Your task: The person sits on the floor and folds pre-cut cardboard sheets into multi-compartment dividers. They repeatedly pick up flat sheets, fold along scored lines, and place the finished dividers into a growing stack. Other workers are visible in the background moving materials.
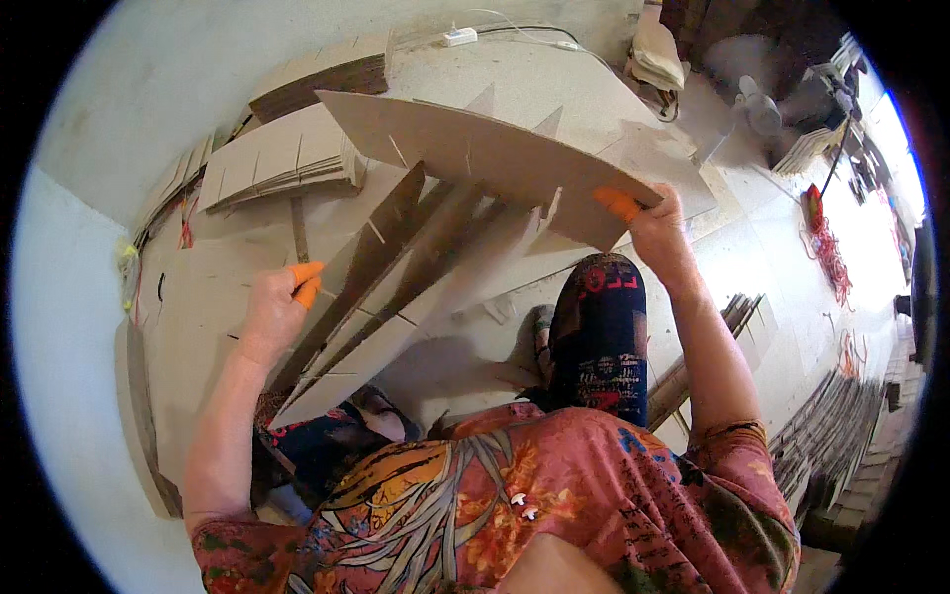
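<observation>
A long slotted cardboard strip (465, 139) lies crosswise over several lengthwise cardboard strips (386, 342), which fan toward me. They meet at slots cut in their edges. My right hand (655, 226) grips the crosswise strip near its right end, its orange-covered fingers lying on the near face and the thumb at the edge. My left hand (280, 305), also with orange finger covers, is closed at the outer edge of the leftmost lengthwise strip, fingertips against it. What lies between those fingertips is partly hidden. The near ends of the lengthwise strips rest by my left leg.
Stacks of slotted cardboard (282, 163) stand at the back left, with another stack (327, 74) behind. A white power strip (459, 37) lies at the far side. More cardboard strips (826, 436) stand at the right, near red string (823, 243) and a fan (760, 107).
</observation>
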Action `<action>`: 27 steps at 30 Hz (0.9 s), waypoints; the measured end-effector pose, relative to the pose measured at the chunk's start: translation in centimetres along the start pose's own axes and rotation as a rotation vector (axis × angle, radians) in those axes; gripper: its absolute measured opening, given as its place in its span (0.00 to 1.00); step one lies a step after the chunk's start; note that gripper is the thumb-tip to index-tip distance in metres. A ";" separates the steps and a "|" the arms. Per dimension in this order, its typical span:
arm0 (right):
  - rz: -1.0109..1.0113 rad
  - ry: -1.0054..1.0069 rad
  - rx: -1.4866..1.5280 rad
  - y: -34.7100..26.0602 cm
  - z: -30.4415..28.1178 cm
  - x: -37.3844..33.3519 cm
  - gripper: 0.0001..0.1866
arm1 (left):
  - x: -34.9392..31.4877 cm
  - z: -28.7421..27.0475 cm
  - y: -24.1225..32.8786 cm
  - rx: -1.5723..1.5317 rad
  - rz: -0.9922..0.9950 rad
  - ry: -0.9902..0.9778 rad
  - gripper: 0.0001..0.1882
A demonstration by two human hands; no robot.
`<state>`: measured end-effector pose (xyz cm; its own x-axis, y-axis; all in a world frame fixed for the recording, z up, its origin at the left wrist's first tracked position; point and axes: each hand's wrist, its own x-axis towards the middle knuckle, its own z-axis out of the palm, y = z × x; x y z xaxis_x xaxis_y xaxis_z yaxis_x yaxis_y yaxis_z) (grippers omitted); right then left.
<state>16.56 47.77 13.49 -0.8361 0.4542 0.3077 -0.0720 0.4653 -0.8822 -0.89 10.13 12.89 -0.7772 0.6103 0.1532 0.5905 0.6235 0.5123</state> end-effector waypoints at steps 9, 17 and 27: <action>-0.012 0.037 0.168 7.1 2.3 -2.3 0.08 | 0.1 0.2 -0.1 0.050 0.012 0.097 0.13; -0.126 0.082 -0.005 6.9 3.1 -2.3 0.05 | 6.0 3.3 9.3 0.060 0.170 0.029 0.16; 0.068 0.044 -0.028 5.7 2.2 -3.7 0.03 | 10.2 9.0 9.9 0.308 0.122 -0.124 0.10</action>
<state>18.00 47.09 6.52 -0.8138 0.5180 0.2633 0.0000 0.4531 -0.8915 -1.06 26.92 11.91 -0.6761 0.7320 0.0842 0.7296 0.6492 0.2151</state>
